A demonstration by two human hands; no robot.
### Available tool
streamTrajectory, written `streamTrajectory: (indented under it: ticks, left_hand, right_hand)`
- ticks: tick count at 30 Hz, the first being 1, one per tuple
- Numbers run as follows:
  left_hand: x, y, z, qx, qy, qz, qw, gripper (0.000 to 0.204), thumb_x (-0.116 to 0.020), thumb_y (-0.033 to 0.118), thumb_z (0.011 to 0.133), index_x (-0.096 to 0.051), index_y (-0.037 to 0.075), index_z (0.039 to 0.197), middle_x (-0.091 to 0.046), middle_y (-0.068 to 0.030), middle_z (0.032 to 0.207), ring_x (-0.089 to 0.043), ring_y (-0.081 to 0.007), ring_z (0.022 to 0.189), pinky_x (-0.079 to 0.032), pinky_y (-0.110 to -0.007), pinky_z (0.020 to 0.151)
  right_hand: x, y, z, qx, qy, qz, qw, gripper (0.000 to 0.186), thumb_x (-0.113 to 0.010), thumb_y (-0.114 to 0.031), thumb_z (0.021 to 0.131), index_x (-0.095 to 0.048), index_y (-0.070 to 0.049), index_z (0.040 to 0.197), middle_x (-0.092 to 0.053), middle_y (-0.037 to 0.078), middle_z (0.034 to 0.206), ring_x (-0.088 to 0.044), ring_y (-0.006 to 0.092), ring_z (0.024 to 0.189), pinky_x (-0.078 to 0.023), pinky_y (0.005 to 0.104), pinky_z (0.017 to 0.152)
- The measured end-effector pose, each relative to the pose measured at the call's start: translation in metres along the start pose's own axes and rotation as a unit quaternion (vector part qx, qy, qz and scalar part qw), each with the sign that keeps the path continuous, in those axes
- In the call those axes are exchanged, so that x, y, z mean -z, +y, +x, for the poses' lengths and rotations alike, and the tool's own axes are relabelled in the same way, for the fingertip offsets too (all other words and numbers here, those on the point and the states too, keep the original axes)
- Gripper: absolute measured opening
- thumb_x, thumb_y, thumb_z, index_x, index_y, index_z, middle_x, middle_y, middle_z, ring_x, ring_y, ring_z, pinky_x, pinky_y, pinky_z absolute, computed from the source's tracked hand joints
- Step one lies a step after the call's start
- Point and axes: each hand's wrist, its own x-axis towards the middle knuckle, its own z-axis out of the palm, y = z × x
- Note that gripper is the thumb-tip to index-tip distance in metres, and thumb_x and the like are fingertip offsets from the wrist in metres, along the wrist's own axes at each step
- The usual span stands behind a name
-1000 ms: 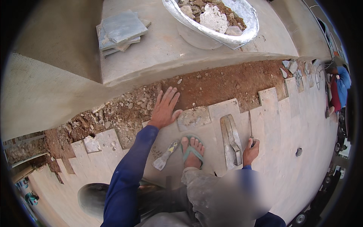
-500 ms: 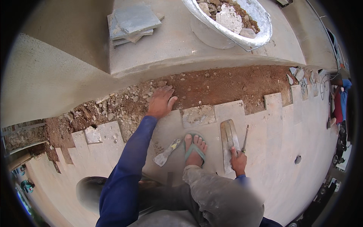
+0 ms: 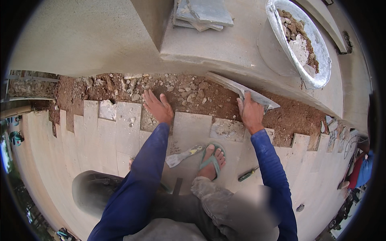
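Observation:
My left hand (image 3: 159,107) rests with its fingers spread at the edge of the soil strip (image 3: 177,86), where loose stones lie. My right hand (image 3: 252,112) grips a long, flat grey plate (image 3: 231,83) by its near side. The plate is tilted over the reddish soil, close to the step; its exact kind is hard to tell. Below, beside my sandalled foot (image 3: 210,162), lies a scraper-like tool (image 3: 177,160) with a wide pale blade and some yellow on it. A screwdriver (image 3: 248,174) lies on the paving right of the foot.
Pale paving tiles (image 3: 193,126) border the soil with a jagged edge. On the step (image 3: 225,48) stand a metal bucket (image 3: 277,50) of rubble and a stack of grey tiles (image 3: 207,12). Broken pieces (image 3: 331,124) lie far right, near another person (image 3: 364,170).
My right hand has lifted the flat plate from the paving beside the screwdriver and carried it forward to the soil by the step. My left hand has shifted slightly left, fingers spread wider.

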Motion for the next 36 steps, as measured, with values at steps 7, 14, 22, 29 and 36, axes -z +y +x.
streamTrajectory:
  ticks: [7, 14, 22, 29, 36]
  left_hand:
    - [0.002, -0.009, -0.022, -0.054, -0.083, -0.053, 0.994, 0.06, -0.035, 0.039, 0.104, -0.033, -0.002, 0.148, -0.028, -0.0187, 0.158, -0.018, -0.034, 0.149, -0.008, -0.052, 0.121]
    - [0.009, -0.004, -0.031, -0.071, -0.123, -0.128, 0.982, 0.056, -0.04, 0.031, 0.103, -0.033, -0.003, 0.147, -0.032, -0.0205, 0.155, -0.023, -0.0365, 0.147, -0.013, -0.051, 0.12]
    - [0.009, 0.012, -0.032, -0.031, -0.113, -0.118, 0.986, 0.055, -0.043, 0.028, 0.102, -0.035, -0.004, 0.146, -0.037, -0.0264, 0.15, -0.031, -0.0412, 0.142, -0.021, -0.05, 0.118]
    - [0.002, 0.03, -0.035, -0.005, -0.086, -0.132, 0.987, 0.055, -0.043, 0.028, 0.103, -0.035, -0.007, 0.145, -0.038, -0.0298, 0.147, -0.036, -0.0428, 0.138, -0.028, -0.049, 0.114]
    - [0.009, 0.032, -0.052, 0.004, -0.056, -0.133, 0.99, 0.056, -0.045, 0.024, 0.1, -0.035, -0.01, 0.143, -0.041, -0.0302, 0.145, -0.039, -0.045, 0.134, -0.03, -0.05, 0.113]
  right_hand:
    - [-0.051, -0.067, 0.031, -0.013, -0.103, 0.002, 0.995, 0.027, -0.049, -0.034, 0.099, -0.045, -0.008, 0.101, -0.068, 0.017, 0.075, -0.07, 0.034, 0.07, -0.055, 0.0478, 0.061]
    - [-0.046, -0.076, 0.014, 0.072, -0.07, 0.005, 0.995, 0.028, -0.052, -0.034, 0.097, -0.046, -0.008, 0.103, -0.068, 0.014, 0.075, -0.068, 0.0343, 0.064, -0.054, 0.0489, 0.056]
    - [-0.039, -0.082, 0.043, 0.065, -0.171, 0.03, 0.983, 0.031, -0.053, -0.032, 0.096, -0.045, -0.004, 0.107, -0.065, 0.024, 0.067, -0.066, 0.0439, 0.067, -0.052, 0.0539, 0.063]
    - [-0.034, -0.088, 0.059, 0.086, -0.189, 0.068, 0.976, 0.035, -0.058, -0.031, 0.09, -0.052, 0.0, 0.106, -0.066, 0.028, 0.076, -0.067, 0.0438, 0.077, -0.053, 0.0532, 0.071]
    - [-0.038, -0.088, 0.058, 0.116, -0.348, 0.083, 0.927, 0.043, -0.059, -0.03, 0.085, -0.057, 0.004, 0.111, -0.067, 0.029, 0.094, -0.065, 0.0452, 0.091, -0.051, 0.0533, 0.083]
